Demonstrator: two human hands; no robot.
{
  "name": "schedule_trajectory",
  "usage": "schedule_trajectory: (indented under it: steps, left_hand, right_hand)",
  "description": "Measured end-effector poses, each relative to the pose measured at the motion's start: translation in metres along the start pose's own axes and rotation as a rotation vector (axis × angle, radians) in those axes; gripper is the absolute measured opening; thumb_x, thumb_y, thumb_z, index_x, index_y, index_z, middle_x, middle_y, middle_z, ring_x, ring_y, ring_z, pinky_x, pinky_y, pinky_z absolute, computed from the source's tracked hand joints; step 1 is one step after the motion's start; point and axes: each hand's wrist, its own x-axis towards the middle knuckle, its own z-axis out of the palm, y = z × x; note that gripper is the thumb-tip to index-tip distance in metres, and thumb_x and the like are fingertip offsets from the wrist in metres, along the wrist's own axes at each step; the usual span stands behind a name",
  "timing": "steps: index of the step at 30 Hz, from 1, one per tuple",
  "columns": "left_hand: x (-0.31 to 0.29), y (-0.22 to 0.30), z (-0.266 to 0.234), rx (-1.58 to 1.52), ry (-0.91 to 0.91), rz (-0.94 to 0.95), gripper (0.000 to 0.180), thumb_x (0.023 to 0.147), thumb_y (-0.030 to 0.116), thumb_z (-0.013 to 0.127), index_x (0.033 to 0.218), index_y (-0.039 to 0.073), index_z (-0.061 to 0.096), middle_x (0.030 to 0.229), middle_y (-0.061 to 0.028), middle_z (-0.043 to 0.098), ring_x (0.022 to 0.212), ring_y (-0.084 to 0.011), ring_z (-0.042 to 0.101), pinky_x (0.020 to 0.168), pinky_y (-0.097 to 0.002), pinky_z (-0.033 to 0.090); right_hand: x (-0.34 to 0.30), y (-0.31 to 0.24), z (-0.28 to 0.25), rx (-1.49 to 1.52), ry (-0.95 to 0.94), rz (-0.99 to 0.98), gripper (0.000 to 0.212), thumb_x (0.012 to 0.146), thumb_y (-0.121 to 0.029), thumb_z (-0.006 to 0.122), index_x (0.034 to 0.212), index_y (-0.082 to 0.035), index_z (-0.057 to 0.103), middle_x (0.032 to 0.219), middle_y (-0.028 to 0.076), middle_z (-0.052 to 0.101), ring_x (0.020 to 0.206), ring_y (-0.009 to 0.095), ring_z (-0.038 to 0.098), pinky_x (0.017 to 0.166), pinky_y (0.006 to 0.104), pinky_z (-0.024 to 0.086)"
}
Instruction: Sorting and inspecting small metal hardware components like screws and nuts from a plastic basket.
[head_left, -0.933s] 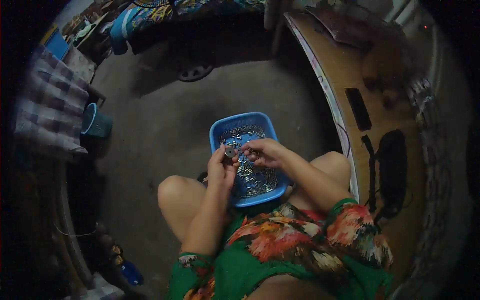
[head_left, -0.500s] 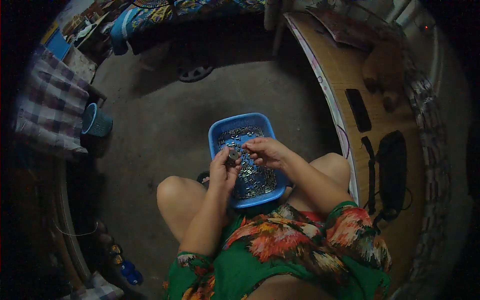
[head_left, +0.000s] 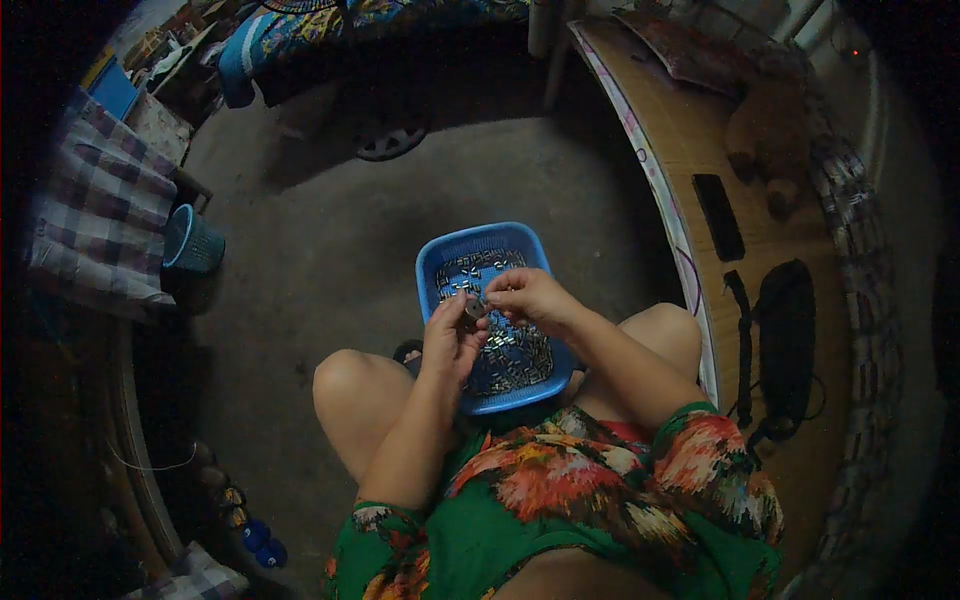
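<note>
A blue plastic basket point(head_left: 432, 262) sits between my knees, its bottom strewn with many small shiny metal cylinders point(head_left: 520, 362). Over it, my left hand point(head_left: 450, 335) grips a round grey metal piece point(head_left: 474, 308) with a hole in its face, held between thumb and fingers. Close beside that piece is my right hand point(head_left: 530, 298), with thumb and forefinger pinched together at its edge. Whatever the right fingertips hold is too small to make out.
On the right, a wooden bench point(head_left: 700, 160) carries a black phone point(head_left: 718, 217), a dark pouch with a strap point(head_left: 785, 330) and a brown soft toy point(head_left: 770, 140). A teal bin point(head_left: 195, 243) stands at left beside checked cloth point(head_left: 105, 210). A dark wheel-like base point(head_left: 390, 142) rests on the floor ahead.
The round metal piece has tilted and shifted slightly right in my left hand. My right fingertips have come in from just apart to the edge of the piece.
</note>
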Motion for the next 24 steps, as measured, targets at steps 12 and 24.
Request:
schedule_trajectory:
  steps: [12, 24]
  left_hand:
    - [0.004, -0.004, -0.003, 0.031, -0.001, -0.064, 0.020, 0.082, 0.026, 0.054, 0.082, 0.006, 0.052, 0.069, -0.0042, 0.053, 0.056, -0.0128, 0.051, 0.046, -0.0219, 0.041]
    - [0.005, -0.001, -0.010, -0.045, -0.042, -0.097, 0.021, 0.083, 0.026, 0.053, 0.083, 0.005, 0.053, 0.069, -0.0047, 0.054, 0.055, -0.0135, 0.051, 0.045, -0.0220, 0.041]
  right_hand:
    - [0.001, 0.006, 0.007, -0.232, 0.077, -0.073, 0.015, 0.075, -0.016, 0.062, 0.086, -0.006, 0.059, 0.071, -0.001, 0.055, 0.057, 0.005, 0.046, 0.047, 0.0184, 0.035]
    - [0.004, 0.009, 0.011, -0.188, -0.005, -0.193, 0.013, 0.074, -0.007, 0.062, 0.086, -0.001, 0.059, 0.082, 0.006, 0.060, 0.076, 0.012, 0.057, 0.070, 0.0252, 0.046]
